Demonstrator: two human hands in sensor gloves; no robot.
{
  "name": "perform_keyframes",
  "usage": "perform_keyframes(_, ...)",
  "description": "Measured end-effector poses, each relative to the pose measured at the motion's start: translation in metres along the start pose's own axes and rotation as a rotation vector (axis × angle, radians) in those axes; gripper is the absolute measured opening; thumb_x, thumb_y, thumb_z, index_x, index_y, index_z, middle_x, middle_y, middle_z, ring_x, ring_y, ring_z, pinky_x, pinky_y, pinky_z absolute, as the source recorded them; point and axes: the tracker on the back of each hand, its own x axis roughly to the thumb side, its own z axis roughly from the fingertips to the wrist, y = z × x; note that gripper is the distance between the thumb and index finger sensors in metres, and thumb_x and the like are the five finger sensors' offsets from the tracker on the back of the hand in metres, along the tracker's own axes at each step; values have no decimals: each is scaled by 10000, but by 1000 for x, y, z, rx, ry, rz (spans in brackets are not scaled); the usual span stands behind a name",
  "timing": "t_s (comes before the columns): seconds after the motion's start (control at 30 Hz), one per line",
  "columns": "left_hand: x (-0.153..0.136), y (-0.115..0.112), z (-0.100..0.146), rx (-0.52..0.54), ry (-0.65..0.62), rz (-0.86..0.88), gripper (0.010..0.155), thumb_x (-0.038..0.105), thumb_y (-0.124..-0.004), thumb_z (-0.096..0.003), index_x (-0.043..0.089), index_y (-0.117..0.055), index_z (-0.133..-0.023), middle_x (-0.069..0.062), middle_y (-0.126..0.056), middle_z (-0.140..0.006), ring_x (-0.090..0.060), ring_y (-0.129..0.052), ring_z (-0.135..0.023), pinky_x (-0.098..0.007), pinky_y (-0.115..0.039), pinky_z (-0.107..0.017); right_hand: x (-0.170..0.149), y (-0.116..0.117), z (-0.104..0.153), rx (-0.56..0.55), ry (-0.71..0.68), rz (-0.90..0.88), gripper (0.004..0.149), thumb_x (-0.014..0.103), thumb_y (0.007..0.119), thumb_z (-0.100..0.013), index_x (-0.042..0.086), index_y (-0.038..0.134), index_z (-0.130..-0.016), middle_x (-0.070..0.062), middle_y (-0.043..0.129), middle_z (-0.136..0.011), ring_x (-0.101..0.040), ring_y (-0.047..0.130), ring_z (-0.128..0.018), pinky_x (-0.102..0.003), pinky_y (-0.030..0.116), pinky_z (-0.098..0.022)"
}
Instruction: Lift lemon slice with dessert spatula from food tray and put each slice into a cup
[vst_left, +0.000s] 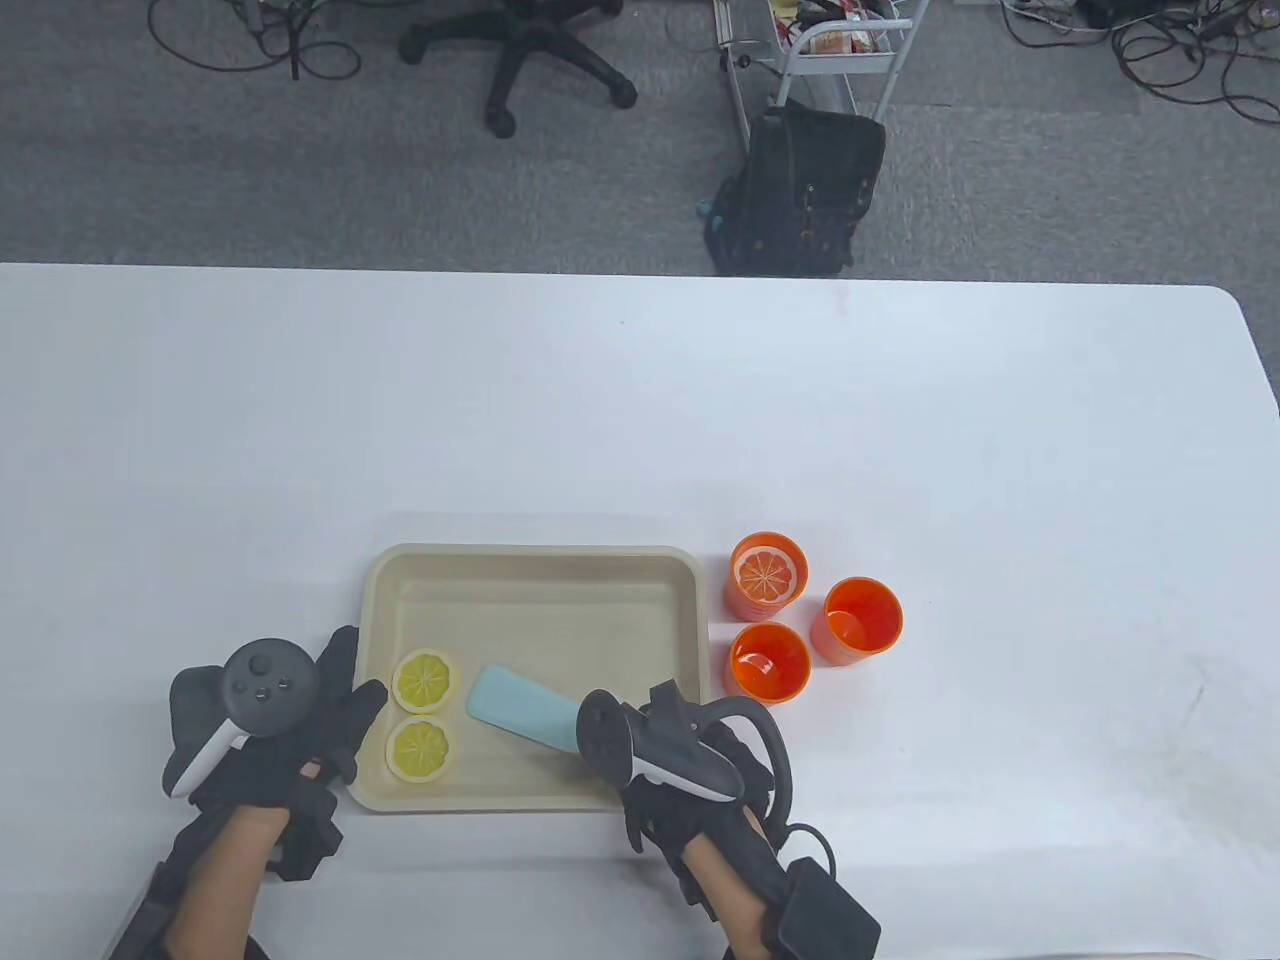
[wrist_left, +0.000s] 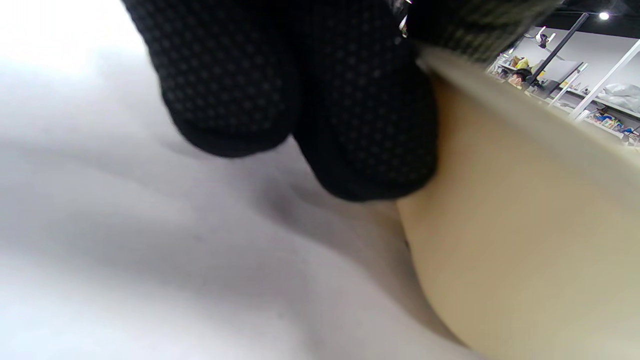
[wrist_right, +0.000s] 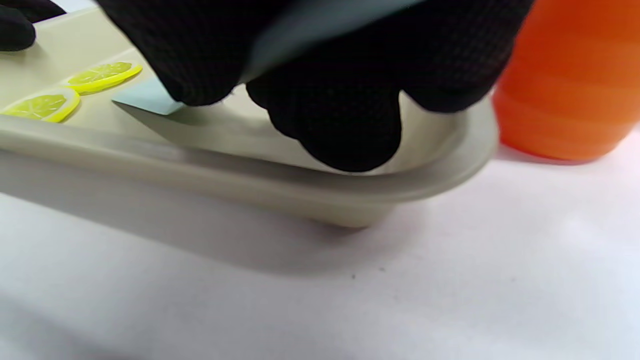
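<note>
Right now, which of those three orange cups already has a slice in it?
The far cup, the one nearest the tray's back right corner, holds an orange-looking slice. The right-hand cup and the near cup show only their bare orange bottoms.

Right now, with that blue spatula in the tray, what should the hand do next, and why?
Probably slide the spatula, held by the right hand, left under the nearer lemon slice: its blade lies just beside the two slices, and two orange cups look empty.

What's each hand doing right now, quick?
Left hand: open, fingers resting against the food tray edge.
Right hand: gripping the dessert spatula.
</note>
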Motion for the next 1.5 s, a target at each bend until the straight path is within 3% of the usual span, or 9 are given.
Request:
perform_keyframes(0.7,0,0,-1,-6,-2,0,734,469,-793,-563,66,-507,-1105,12,-961,-707,-36,-1092,-389,-303,-959,-346,10,10,-15,-1,2,38,574,406,769,-526,175,672,-1041,-72,877,-858,-188,1024,-610,-437,840,-523)
perform_keyframes(1.5,0,0,-1,-6,-2,-2,733,466,-793,-564,62,-508,-1104,11,-961,-706,-34,-1092,-386,-303,-959,-346,33,7,-23,-140,7,46,574,402,755,-520,135,697,-1025,-63,907,-817,-159,1038,-546,-401,867,-466)
